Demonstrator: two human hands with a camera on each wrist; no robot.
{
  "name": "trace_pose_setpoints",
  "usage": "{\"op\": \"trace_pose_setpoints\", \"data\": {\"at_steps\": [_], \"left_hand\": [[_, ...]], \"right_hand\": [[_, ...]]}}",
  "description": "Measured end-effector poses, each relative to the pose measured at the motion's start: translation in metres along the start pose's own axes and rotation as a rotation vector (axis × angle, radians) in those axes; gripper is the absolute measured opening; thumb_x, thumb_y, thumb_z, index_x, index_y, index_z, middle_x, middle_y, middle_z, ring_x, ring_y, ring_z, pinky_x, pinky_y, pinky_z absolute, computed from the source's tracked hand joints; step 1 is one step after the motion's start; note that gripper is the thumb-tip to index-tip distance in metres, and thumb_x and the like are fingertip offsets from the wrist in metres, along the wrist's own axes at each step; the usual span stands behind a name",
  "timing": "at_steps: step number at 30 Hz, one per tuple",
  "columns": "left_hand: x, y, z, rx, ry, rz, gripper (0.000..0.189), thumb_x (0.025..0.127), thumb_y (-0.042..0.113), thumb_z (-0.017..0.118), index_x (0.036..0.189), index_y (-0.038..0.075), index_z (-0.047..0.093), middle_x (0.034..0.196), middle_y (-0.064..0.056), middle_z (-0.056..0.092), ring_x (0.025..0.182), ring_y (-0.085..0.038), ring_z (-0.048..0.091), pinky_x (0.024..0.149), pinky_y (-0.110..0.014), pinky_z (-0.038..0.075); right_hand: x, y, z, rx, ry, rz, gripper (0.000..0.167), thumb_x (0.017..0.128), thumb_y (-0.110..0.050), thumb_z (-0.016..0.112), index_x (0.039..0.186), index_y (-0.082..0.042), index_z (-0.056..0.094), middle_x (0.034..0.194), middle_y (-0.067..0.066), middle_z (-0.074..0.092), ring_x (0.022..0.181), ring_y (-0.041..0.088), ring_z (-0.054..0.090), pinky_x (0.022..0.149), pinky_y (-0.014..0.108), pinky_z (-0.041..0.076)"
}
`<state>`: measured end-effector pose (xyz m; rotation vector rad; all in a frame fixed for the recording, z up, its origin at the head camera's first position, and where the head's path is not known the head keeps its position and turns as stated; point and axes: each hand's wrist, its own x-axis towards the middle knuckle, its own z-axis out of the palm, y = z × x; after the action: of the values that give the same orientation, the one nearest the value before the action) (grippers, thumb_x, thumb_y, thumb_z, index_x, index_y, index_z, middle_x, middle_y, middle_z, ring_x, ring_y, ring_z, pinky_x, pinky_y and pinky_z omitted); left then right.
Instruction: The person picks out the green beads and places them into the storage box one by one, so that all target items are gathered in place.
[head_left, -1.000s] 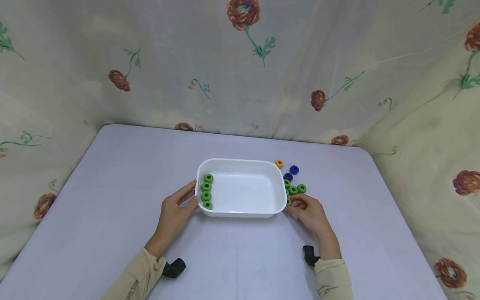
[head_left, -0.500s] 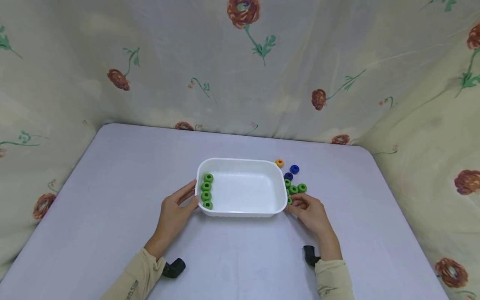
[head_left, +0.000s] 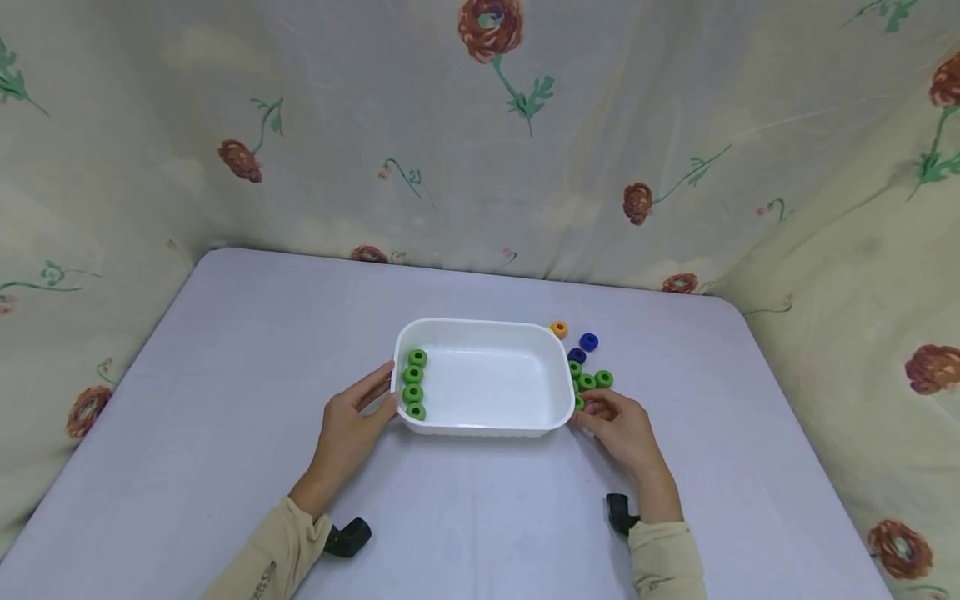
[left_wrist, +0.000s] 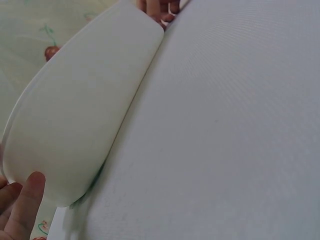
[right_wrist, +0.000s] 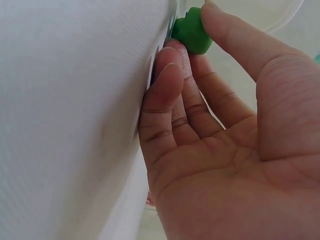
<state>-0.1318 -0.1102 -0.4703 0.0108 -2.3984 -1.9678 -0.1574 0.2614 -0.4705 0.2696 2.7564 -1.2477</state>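
Observation:
A white rectangular tray (head_left: 487, 431) sits mid-table, with a column of several chunky green beads (head_left: 413, 374) along its left end. My left hand (head_left: 352, 429) rests against that end from outside. Its thumb (left_wrist: 30, 195) lies fairly straight on the outer wall in the left wrist view, and no finger reaches over the rim. At the tray's front right corner, my right hand (head_left: 618, 425) pinches a green bead (right_wrist: 195, 35) between thumb and fingers, close over the tabletop. Its other fingers curl below the bead. The tray's wall partly hides the bead in the head view.
More loose green beads (head_left: 587, 381) lie just beyond my right hand. Behind them are two blue beads (head_left: 588, 342) and an orange bead (head_left: 558, 329) beside a mostly hidden yellow piece. Flowered cloth (head_left: 315, 200) surrounds the pale tabletop (head_left: 465, 517).

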Motion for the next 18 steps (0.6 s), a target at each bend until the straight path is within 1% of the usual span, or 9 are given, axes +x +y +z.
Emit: {"op": "trace_pose_setpoints", "data": {"at_steps": [5,9,12,16,18], "left_hand": [[-0.001,0.001,-0.001,0.002,0.003,-0.003,0.05,0.097,0.01,0.065,0.145,0.014,0.054,0.15,-0.01,0.055,0.135,-0.026,0.057,0.09,-0.02,0.062],[0.0,0.002,-0.002,0.012,0.012,0.005,0.05,0.096,0.009,0.065,0.145,0.013,0.054,0.149,-0.01,0.055,0.135,-0.027,0.057,0.089,-0.019,0.062],[0.001,0.0,-0.001,0.009,0.009,0.009,0.05,0.096,0.008,0.065,0.145,0.013,0.054,0.149,-0.011,0.055,0.134,-0.028,0.058,0.089,-0.019,0.062],[0.001,-0.002,-0.001,0.001,0.004,0.001,0.051,0.096,0.008,0.065,0.145,0.013,0.054,0.149,-0.011,0.055,0.134,-0.028,0.058,0.089,-0.02,0.063],[0.001,-0.002,0.0,0.005,0.006,-0.005,0.05,0.096,0.008,0.065,0.145,0.013,0.054,0.149,-0.01,0.056,0.134,-0.027,0.058,0.089,-0.02,0.063]], "right_hand": [[0.0,0.0,-0.002,-0.009,0.014,0.0,0.04,0.087,-0.024,0.079,0.122,-0.006,0.069,0.104,0.011,0.07,0.085,0.013,0.06,0.063,0.015,0.054],[-0.001,-0.003,-0.006,-0.008,0.034,0.014,0.045,0.088,-0.03,0.078,0.126,-0.008,0.067,0.112,0.013,0.07,0.095,0.018,0.063,0.068,0.016,0.056],[-0.004,-0.007,-0.011,0.009,0.056,0.014,0.049,0.089,-0.034,0.077,0.128,-0.008,0.066,0.116,0.015,0.069,0.101,0.022,0.065,0.069,0.017,0.057],[-0.006,-0.012,-0.017,0.013,0.106,-0.004,0.048,0.09,-0.037,0.076,0.129,-0.011,0.065,0.118,0.015,0.07,0.103,0.023,0.064,0.071,0.017,0.055],[-0.006,-0.015,-0.02,0.015,0.146,-0.021,0.046,0.091,-0.036,0.075,0.128,-0.011,0.066,0.117,0.014,0.07,0.103,0.022,0.063,0.072,0.015,0.053]]}}
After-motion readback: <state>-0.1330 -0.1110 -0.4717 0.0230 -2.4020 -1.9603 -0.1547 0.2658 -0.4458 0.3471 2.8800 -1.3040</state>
